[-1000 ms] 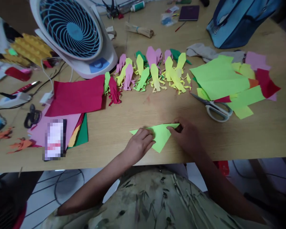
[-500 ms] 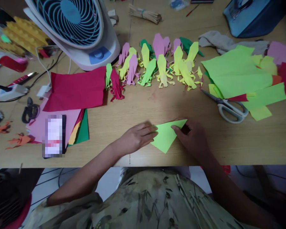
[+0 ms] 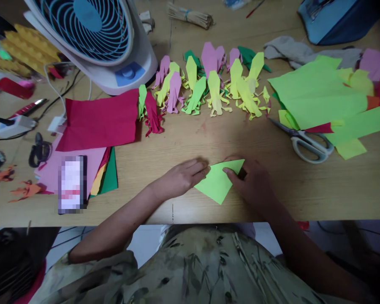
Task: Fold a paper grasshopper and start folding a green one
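A light green sheet of paper (image 3: 218, 182), folded to a triangle, lies on the table in front of me with one corner pointing toward me. My left hand (image 3: 187, 176) is closed on its upper left edge, fingers held together and their tips over the paper. At the upper right corner my right hand (image 3: 256, 181) pinches it, thumb on top and the other fingers behind, partly hidden. Beyond my hands stands a row of folded paper figures, among them a yellow one (image 3: 214, 90) and a dark red one (image 3: 152, 112).
Scissors (image 3: 312, 145) lie at the right beside a pile of green paper (image 3: 319, 95). To the left are a dark red sheet (image 3: 101, 120), a phone (image 3: 71, 183) on coloured sheets and orange paper figures (image 3: 27, 190). A fan (image 3: 126, 71) stands behind, with a stick bundle (image 3: 191, 17).
My right hand has shifted slightly left along the green paper. The paper's left corner shows more beneath my left hand, which stays at its edge.
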A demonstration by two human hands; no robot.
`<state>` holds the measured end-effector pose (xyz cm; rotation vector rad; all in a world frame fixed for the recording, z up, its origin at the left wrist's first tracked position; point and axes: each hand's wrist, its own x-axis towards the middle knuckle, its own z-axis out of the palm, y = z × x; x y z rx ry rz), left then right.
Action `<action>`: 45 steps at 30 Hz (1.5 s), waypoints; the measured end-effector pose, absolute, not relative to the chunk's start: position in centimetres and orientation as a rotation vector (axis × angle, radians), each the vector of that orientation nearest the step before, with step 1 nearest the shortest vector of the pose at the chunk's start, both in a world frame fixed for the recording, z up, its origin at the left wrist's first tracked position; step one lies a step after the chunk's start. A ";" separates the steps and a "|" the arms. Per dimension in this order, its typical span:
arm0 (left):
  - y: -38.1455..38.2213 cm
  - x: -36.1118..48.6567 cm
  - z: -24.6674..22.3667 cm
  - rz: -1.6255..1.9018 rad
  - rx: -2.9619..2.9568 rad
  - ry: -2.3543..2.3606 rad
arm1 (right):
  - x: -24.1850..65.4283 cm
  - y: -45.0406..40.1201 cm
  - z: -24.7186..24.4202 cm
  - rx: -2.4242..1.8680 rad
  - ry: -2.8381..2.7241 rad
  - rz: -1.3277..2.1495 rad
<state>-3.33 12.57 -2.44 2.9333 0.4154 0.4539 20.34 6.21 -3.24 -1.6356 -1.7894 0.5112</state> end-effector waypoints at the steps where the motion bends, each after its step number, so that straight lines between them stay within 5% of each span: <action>1: 12.7 -3.3 -2.5 0.458 2.940 0.414 | 20.3 6.3 -3.1 -1.624 -1.805 0.506; 45: 13.2 -2.0 -2.4 0.394 2.979 0.449 | 18.3 6.5 -5.3 -1.648 -1.836 0.293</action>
